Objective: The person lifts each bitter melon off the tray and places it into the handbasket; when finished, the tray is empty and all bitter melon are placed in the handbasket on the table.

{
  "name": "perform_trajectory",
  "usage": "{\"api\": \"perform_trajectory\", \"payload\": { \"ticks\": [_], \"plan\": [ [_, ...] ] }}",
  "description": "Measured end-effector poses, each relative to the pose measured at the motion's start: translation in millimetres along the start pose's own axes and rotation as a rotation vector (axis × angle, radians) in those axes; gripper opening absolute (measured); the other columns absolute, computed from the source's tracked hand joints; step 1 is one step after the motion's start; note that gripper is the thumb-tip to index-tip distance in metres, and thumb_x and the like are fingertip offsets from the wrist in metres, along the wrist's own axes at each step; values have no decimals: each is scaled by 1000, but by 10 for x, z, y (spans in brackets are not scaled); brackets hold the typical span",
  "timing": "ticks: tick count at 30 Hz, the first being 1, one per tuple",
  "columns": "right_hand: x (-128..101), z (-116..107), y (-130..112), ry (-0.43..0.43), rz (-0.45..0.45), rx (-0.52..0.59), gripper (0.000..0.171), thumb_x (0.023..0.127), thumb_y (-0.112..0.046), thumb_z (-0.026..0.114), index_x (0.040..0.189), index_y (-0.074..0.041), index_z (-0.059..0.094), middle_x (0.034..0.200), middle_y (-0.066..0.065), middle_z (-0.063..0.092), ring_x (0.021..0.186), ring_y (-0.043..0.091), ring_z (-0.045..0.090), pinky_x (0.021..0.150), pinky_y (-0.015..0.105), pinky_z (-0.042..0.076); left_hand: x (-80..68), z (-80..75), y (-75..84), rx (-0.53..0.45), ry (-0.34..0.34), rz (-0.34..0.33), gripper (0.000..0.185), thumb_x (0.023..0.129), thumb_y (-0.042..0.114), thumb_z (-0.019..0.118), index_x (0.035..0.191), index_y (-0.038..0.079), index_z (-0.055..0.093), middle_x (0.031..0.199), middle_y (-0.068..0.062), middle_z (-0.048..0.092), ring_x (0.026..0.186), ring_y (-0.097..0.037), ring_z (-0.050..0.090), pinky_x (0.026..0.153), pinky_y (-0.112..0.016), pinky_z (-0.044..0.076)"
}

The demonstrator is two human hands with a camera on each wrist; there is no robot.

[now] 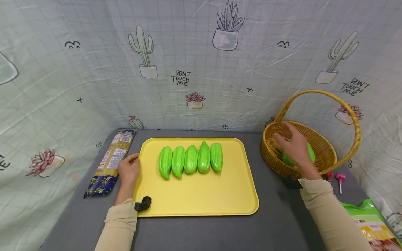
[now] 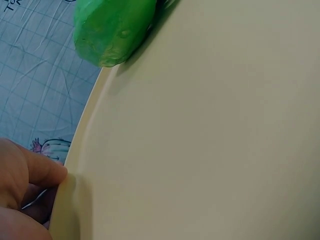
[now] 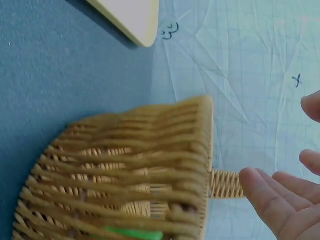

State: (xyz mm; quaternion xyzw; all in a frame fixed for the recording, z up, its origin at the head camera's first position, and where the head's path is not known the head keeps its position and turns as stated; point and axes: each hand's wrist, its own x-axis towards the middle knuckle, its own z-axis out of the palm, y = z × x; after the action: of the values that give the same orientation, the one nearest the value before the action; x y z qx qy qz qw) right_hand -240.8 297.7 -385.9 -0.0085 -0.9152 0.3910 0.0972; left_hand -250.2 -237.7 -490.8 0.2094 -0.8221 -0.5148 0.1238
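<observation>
Behind one grey table point(image 1: 188, 235) hangs a pale cloth point(image 1: 220, 90) with printed plants. On one yellow tray point(image 1: 201, 198), five green fruits point(image 1: 191, 159) lie in one row. The left hand point(image 1: 129, 169) touches the tray's left rim with bent fingers; whether it grips, I cannot tell. The right hand point(image 1: 296, 146), open and holding nothing, is over one wicker basket point(image 1: 272, 160), which contains at least one green fruit point(image 1: 311, 152). Two lollipops point(image 1: 340, 177) lie beside the basket, and one long package point(image 1: 110, 157) at left.
</observation>
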Motion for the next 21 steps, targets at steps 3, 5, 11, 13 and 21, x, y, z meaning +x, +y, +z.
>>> {"api": "perform_trajectory", "payload": {
  "ticks": [3,5,11,13,21],
  "plan": [
    [-7,53,-40,-11,-15,-3,74,104,-44,54,163,-9,26,159,30,36,136,51,49,97,66,49,-11,-7,15,-6,0,-9,35,104,6,49,135,-1,65,132,-26,64,119,-37,61,85,-27,46],
    [-19,94,-69,-17,-28,-1,72,104,-42,55,162,-8,28,158,31,38,135,51,50,96,66,50,-14,-8,20,-9,-2,-12,35,104,6,49,135,-1,65,132,-27,64,119,-37,60,88,-31,47],
    [-36,206,-165,-47,-33,67,73,103,-46,57,162,-12,30,159,26,39,135,46,52,95,62,52,-15,-8,17,-9,0,-10,35,104,5,49,135,-1,65,132,-26,64,119,-37,61,91,-35,48],
    [-36,237,-204,-70,-33,97,74,103,-45,58,162,-13,28,162,24,35,137,45,51,98,62,51,-15,-7,14,-11,2,-8,35,104,5,49,135,-1,65,133,-26,64,120,-37,61,92,-35,48],
    [-34,410,-313,-150,-61,87,79,102,-45,59,164,-14,22,167,21,27,142,45,46,103,64,48,-25,-32,10,-10,-6,-7,35,105,7,49,136,0,64,133,-25,64,120,-36,61,81,-20,43]
  ]
}}
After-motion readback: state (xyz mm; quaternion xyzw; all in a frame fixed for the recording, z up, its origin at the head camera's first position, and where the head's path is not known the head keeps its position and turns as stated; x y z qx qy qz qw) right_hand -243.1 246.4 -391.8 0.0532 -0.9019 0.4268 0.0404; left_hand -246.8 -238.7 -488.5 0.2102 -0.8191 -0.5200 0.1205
